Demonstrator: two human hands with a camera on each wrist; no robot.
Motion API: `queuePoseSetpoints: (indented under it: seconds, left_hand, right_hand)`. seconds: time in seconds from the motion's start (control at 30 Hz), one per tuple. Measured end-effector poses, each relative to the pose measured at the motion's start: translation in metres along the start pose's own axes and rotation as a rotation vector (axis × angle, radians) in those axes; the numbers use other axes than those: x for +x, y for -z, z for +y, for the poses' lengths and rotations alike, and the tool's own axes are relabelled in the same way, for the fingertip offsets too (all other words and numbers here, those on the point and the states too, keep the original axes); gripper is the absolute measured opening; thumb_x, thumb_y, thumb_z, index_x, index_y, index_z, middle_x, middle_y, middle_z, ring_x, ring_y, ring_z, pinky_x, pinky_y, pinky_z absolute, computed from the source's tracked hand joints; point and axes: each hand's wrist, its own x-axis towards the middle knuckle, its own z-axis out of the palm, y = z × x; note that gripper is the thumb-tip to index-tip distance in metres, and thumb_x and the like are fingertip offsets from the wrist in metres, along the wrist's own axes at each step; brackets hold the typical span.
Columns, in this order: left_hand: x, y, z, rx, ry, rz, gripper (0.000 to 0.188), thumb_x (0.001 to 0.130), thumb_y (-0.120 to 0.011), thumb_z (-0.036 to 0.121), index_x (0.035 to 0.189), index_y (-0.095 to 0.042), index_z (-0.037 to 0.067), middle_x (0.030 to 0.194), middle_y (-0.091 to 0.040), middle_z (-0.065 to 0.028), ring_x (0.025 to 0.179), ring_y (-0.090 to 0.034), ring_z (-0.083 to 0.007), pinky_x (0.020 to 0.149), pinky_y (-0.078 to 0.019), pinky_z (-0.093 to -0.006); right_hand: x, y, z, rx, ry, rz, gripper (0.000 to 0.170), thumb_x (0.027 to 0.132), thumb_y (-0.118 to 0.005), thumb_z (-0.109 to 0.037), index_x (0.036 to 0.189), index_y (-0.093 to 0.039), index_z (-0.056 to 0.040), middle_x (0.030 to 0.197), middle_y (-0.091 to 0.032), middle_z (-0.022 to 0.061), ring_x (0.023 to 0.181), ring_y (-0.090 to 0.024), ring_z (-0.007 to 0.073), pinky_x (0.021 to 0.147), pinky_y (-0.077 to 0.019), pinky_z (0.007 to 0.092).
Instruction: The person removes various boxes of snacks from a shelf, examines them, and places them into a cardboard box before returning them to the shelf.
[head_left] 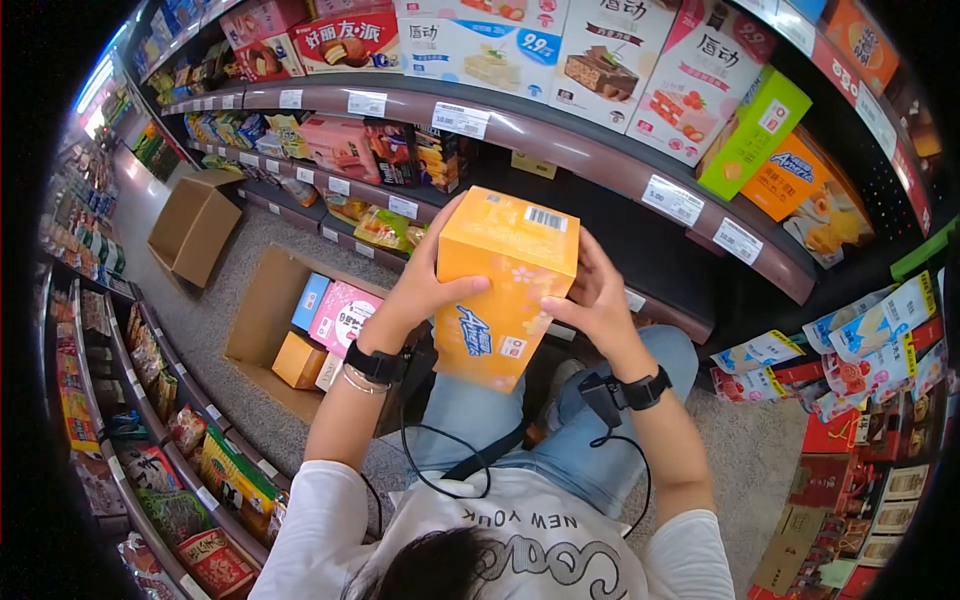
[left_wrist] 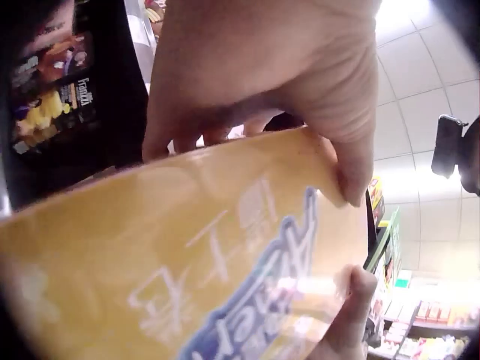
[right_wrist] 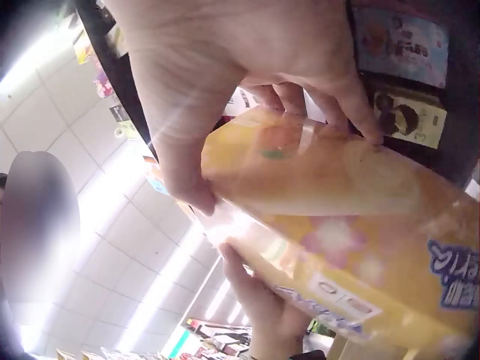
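Note:
A yellow-orange snack box (head_left: pixel 508 290) with pink blossom prints and a blue brand logo is held up between both hands, above the seated person's lap. My left hand (head_left: pixel 428 287) grips one side, its thumb lying on the printed face. On the opposite side my right hand (head_left: pixel 603 312) holds the box, thumb at the edge of that same face. In the left wrist view the fingers of the left hand (left_wrist: pixel 262 67) curl over the box's edge. The right wrist view shows the right hand (right_wrist: pixel 240 67) spread over a corner of the box (right_wrist: pixel 337 187).
An open cardboard carton (head_left: pixel 265 340) with a pink box (head_left: pixel 343 315) and other boxes stands on the floor at left. Another brown carton (head_left: pixel 193 230) lies beyond it. Ahead are shelves of snack boxes, and hanging packets (head_left: pixel 870 330) at right. A black cable (head_left: pixel 445 428) loops over the lap.

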Motion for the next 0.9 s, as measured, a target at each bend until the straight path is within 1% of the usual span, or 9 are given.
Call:
queuePoseSetpoints:
  seconds: [0.07,0.1,0.2,0.23,0.3,0.4,0.5,0.73,0.9]
  left_hand:
    - [-0.01,0.009,-0.009,0.03,0.015,0.056,0.095,0.075,-0.081,0.019,0.149,-0.024,0.004,0.143,-0.042,-0.0101,0.131,-0.041,-0.0185,0.107,-0.0346,-0.0338]
    - [-0.014,0.012,-0.011,0.043,0.028,0.082,0.093,0.076,-0.08,0.02,0.149,-0.025,0.004,0.142,-0.043,-0.0101,0.13,-0.042,-0.0184,0.107,-0.0354,-0.0334]
    - [-0.02,0.014,-0.013,-0.003,0.112,0.116,0.08,0.082,-0.075,0.02,0.147,-0.029,0.004,0.139,-0.047,-0.0093,0.126,-0.046,-0.0171,0.104,-0.0382,-0.0322]
    - [-0.021,0.016,-0.016,-0.016,0.119,0.121,0.076,0.084,-0.073,0.02,0.146,-0.031,0.004,0.137,-0.048,-0.0088,0.125,-0.046,-0.0165,0.103,-0.0388,-0.0319]
    - [-0.022,0.02,-0.029,-0.043,0.134,0.134,0.069,0.088,-0.069,0.018,0.144,-0.033,0.004,0.135,-0.05,-0.0078,0.123,-0.048,-0.0154,0.102,-0.0401,-0.0312]
    - [-0.028,0.016,-0.042,-0.07,0.197,0.167,0.065,0.09,-0.067,0.016,0.144,-0.033,0.004,0.135,-0.05,-0.0066,0.121,-0.048,-0.0144,0.101,-0.0412,-0.0304]
    - [-0.033,0.016,-0.06,-0.092,0.286,0.121,0.068,0.089,-0.067,0.014,0.146,-0.031,0.004,0.134,-0.049,-0.0067,0.12,-0.049,-0.0144,0.101,-0.0414,-0.0299]
    - [-0.036,0.01,-0.065,-0.084,0.258,0.113,0.072,0.089,-0.067,0.011,0.149,-0.027,0.005,0.135,-0.049,-0.0072,0.12,-0.049,-0.0153,0.099,-0.0435,-0.0296]
    - [-0.037,0.011,-0.066,-0.134,0.254,0.152,0.068,0.09,-0.066,0.009,0.147,-0.03,0.005,0.133,-0.051,-0.0071,0.12,-0.05,-0.0144,0.098,-0.0444,-0.0296]
  right_hand:
    - [0.005,-0.003,0.016,-0.039,0.028,-0.002,0.103,0.07,-0.084,-0.02,0.15,-0.021,-0.0005,0.144,-0.039,0.0157,0.129,-0.044,0.0264,0.107,-0.0387,0.0402]
    - [0.006,-0.004,0.017,-0.066,0.036,-0.045,0.102,0.074,-0.081,-0.022,0.152,-0.017,-0.0031,0.147,-0.035,0.0158,0.131,-0.043,0.0262,0.107,-0.0382,0.0404]
    - [0.01,-0.013,0.019,-0.037,-0.044,-0.036,0.101,0.076,-0.079,-0.02,0.153,-0.016,-0.0056,0.148,-0.035,0.0151,0.132,-0.042,0.0261,0.106,-0.0382,0.0402]
    - [0.011,-0.012,0.024,-0.054,-0.042,-0.062,0.101,0.077,-0.079,-0.02,0.153,-0.013,-0.0078,0.146,-0.036,0.0155,0.129,-0.046,0.0263,0.104,-0.0409,0.0401]
    - [0.01,-0.012,0.035,-0.068,-0.074,-0.035,0.102,0.077,-0.079,-0.019,0.153,-0.012,-0.008,0.143,-0.038,0.0158,0.126,-0.048,0.0264,0.102,-0.0428,0.0397]
    - [0.004,-0.011,0.05,-0.083,-0.089,0.003,0.104,0.076,-0.08,-0.017,0.153,-0.009,-0.0086,0.141,-0.04,0.0161,0.124,-0.05,0.0262,0.1,-0.0451,0.0394]
    - [0.0,-0.011,0.056,-0.057,-0.101,0.042,0.107,0.075,-0.081,-0.015,0.153,-0.008,-0.009,0.141,-0.039,0.0165,0.123,-0.051,0.0264,0.099,-0.046,0.0391]
    - [-0.008,-0.002,0.071,-0.092,-0.213,0.017,0.115,0.071,-0.084,-0.016,0.154,-0.005,-0.0099,0.143,-0.039,0.0155,0.128,-0.047,0.0283,0.1,-0.0451,0.0395]
    - [-0.012,-0.005,0.076,-0.137,-0.158,-0.008,0.118,0.067,-0.087,-0.02,0.153,-0.008,-0.0062,0.144,-0.04,0.0158,0.131,-0.044,0.0269,0.102,-0.0429,0.0392]
